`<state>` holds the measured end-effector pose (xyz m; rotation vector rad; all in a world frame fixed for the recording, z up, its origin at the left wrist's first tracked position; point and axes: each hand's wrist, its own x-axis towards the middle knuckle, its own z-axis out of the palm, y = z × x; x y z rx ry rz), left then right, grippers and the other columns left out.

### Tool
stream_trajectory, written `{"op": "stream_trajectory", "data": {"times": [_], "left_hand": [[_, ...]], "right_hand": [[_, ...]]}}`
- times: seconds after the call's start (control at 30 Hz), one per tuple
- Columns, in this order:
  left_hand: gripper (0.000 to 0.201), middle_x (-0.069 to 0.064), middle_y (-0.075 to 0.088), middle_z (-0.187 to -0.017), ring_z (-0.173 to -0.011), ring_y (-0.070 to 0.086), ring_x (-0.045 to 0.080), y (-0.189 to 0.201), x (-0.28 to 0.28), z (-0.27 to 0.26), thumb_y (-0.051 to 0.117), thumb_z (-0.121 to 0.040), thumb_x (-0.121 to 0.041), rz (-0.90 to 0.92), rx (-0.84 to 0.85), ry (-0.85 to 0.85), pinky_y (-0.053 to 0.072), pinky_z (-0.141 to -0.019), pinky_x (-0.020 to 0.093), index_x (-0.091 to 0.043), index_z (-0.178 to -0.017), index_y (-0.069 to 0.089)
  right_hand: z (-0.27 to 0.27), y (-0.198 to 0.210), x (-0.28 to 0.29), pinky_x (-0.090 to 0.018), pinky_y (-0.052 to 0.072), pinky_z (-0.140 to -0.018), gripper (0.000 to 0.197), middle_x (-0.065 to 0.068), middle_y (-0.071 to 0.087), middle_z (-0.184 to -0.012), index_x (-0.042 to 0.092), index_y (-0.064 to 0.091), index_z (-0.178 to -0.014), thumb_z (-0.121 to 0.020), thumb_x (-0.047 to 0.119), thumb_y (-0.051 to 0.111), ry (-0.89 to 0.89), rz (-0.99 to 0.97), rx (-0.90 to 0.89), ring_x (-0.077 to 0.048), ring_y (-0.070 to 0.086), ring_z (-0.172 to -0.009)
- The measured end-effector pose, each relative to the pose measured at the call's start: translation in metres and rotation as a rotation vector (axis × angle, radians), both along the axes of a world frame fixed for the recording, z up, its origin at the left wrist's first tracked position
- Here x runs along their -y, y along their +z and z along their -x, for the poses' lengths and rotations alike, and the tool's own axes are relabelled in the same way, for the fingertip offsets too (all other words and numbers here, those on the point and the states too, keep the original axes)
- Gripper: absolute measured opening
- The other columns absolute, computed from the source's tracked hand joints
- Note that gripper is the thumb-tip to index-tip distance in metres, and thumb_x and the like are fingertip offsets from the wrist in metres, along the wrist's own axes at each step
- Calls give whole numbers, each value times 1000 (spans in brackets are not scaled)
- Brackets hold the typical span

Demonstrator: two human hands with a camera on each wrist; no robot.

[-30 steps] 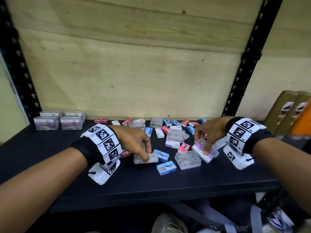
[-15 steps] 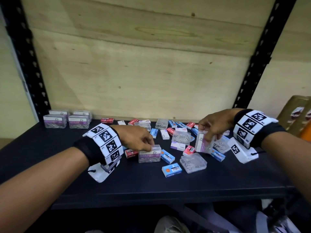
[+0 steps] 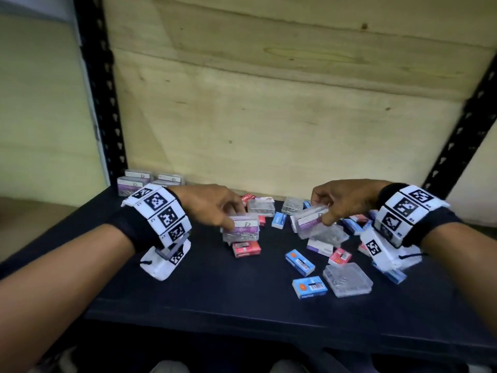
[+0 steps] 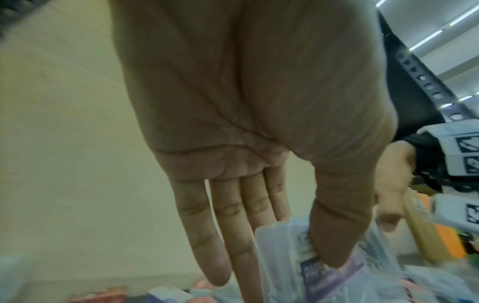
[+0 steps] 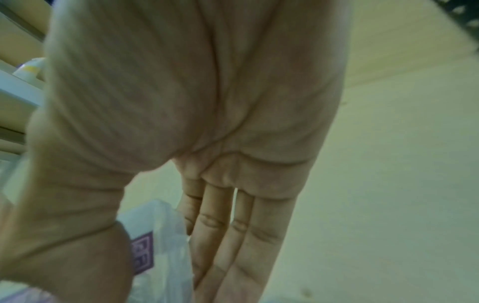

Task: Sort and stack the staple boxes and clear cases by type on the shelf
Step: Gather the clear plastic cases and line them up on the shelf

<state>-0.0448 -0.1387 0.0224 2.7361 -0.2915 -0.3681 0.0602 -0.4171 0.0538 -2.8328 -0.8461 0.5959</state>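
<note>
Head view: loose staple boxes (image 3: 300, 262) between hands (image 3: 212, 204).

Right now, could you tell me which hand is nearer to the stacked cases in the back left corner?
Left. The left hand is just right of the stacked cases; the right hand is farther right, across the pile.

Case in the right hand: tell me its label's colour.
Purple, on a clear case pinched by the right hand; head view shows it best.

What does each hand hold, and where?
Left hand grips a clear case by its sides; right hand pinches another purple-labelled case at its upper edge.
</note>
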Motion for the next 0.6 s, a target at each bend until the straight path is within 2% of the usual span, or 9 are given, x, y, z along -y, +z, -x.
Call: {"op": "stream_trajectory", "data": {"times": [0.07,0.17,0.23,0.3,0.33,0.4,0.47,0.6], "left_hand": [[31,-13,67,-109,-101,64,9,6,-26,3,70,-86,-24,-6,7,70,49,-97,34,-26,-116,62],[30,-10,69,-107,-100,64,11,11,-67,8,71,-86,-21,-31,-5,171,49,-97,32,-24,-115,63],[28,-9,70,-106,-96,64,9,12,-96,11,71,-86,-21,-69,-20,226,50,-90,26,-24,-113,63],[28,-8,69,-105,-91,62,7,8,-127,14,71,-86,-21,-121,-41,289,46,-79,19,-26,-112,62],[28,-7,68,-106,-92,62,8,6,-139,15,72,-86,-21,-138,-56,321,44,-77,18,-27,-112,62],[29,-7,67,-105,-98,62,12,-1,-165,17,72,-86,-19,-155,-85,392,46,-81,20,-26,-112,63],[31,-12,61,-101,-102,59,13,-8,-183,18,72,-86,-19,-173,-100,460,45,-86,22,-23,-115,62],[36,-11,59,-104,-105,57,12,-16,-208,16,74,-85,-22,-209,-117,520,45,-93,26,-23,-119,61]], "right_hand": [[-3,-3,-27,-32,45,-69,32,-6,69,-99,18,57,-103,-79,19,77,53,-3,40,-15,59,-74],[-7,-9,-73,-29,46,-65,34,-3,65,-100,18,57,-103,-77,21,80,136,-34,70,-13,57,-73],[-8,-14,-105,-26,48,-60,32,-4,65,-97,18,57,-99,-78,18,81,180,-87,28,-12,58,-69],[-6,-18,-139,-18,46,-51,30,-1,64,-94,19,56,-96,-80,17,81,226,-112,8,-12,59,-69],[-4,-20,-154,-17,45,-51,30,1,64,-94,20,55,-95,-80,19,81,258,-104,24,-14,60,-72],[-2,-24,-186,-24,47,-63,32,5,64,-93,25,55,-92,-76,26,84,314,-72,57,-16,61,-79],[0,-29,-215,-30,47,-71,34,5,64,-94,23,58,-95,-75,30,84,343,-56,92,-14,59,-80],[8,-38,-260,-28,45,-68,33,-1,66,-97,15,63,-102,-78,30,81,365,-54,107,-16,57,-82]]}}
